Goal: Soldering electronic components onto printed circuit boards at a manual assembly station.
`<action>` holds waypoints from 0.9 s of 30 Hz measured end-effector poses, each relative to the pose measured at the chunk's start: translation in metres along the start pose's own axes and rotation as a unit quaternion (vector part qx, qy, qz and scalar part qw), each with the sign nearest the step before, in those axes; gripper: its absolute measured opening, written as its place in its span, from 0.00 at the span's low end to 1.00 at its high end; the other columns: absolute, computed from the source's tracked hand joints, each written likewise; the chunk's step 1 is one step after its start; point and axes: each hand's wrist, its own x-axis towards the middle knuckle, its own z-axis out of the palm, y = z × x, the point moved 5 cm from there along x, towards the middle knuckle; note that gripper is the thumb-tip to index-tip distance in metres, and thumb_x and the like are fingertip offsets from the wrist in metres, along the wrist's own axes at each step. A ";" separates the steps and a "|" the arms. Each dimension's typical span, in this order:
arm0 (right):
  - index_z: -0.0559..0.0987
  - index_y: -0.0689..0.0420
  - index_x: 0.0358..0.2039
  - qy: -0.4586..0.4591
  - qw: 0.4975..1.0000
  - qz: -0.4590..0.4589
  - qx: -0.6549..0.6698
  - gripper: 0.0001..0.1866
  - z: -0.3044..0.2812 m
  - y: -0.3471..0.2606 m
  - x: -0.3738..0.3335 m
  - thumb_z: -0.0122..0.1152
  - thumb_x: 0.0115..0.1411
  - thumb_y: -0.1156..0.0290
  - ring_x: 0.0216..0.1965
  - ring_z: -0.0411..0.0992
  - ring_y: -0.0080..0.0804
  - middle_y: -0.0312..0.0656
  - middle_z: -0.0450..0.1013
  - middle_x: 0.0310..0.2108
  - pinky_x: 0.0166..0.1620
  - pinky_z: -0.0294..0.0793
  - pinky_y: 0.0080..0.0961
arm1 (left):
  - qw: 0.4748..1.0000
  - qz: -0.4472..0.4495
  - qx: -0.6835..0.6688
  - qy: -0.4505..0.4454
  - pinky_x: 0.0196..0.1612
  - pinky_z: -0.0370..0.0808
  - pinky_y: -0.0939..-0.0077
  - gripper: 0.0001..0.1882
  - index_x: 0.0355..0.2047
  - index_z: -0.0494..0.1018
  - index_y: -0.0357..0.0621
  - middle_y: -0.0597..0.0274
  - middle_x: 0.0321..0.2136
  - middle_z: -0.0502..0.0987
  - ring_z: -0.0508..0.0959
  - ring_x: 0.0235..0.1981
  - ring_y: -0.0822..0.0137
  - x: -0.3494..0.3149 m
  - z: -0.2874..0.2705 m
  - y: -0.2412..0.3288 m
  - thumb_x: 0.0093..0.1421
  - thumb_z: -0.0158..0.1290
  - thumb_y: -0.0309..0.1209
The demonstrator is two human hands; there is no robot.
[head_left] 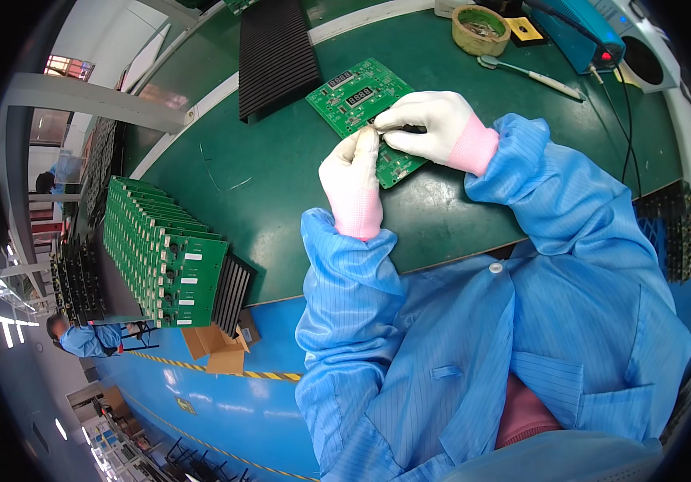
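A green circuit board [333,104] with dark digit displays lies flat on the green-topped bench. Both my hands, in white gloves with pink cuffs, meet over the middle of it. My left hand [351,169] comes in from the near side, thumb and fingers pinched together at a display. From the right, my right hand [434,124] pinches at the same spot, its fingertips touching the left ones. Whatever small part sits between the fingertips is hidden by the gloves. The board's near corner shows below my right hand.
Many green boards [165,249] stand upright in a black slotted rack [233,293] at left. Another black rack [275,52] lies behind. At back right are a tape roll [480,32], a white-handled brush [530,76] and a blue soldering station [578,36] with cables. A cardboard box [221,349] sits below.
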 end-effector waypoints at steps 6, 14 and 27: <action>0.83 0.58 0.36 0.003 1.000 -0.015 -0.008 0.12 0.001 0.000 0.000 0.66 0.48 0.74 0.29 0.75 0.30 0.39 0.78 0.32 0.33 0.74 0.21 | 1.000 -0.003 0.001 0.000 0.39 0.73 0.85 0.16 0.41 0.76 0.25 0.52 0.33 0.80 0.75 0.32 0.73 0.000 0.000 0.000 0.61 0.55 0.29; 0.82 0.59 0.38 -0.039 0.996 0.034 0.079 0.13 -0.002 0.009 0.001 0.66 0.49 0.74 0.30 0.75 0.30 0.40 0.78 0.34 0.35 0.74 0.21 | 1.000 0.000 -0.012 0.005 0.38 0.72 0.86 0.16 0.41 0.76 0.25 0.53 0.33 0.80 0.75 0.32 0.74 0.000 0.001 0.001 0.61 0.55 0.30; 0.82 0.57 0.40 -0.064 0.996 0.062 0.011 0.14 -0.013 0.009 0.005 0.64 0.52 0.70 0.30 0.74 0.31 0.40 0.77 0.34 0.34 0.73 0.22 | 1.000 0.001 -0.024 0.004 0.37 0.72 0.86 0.15 0.41 0.76 0.25 0.55 0.31 0.79 0.74 0.31 0.75 0.001 -0.001 -0.001 0.62 0.55 0.30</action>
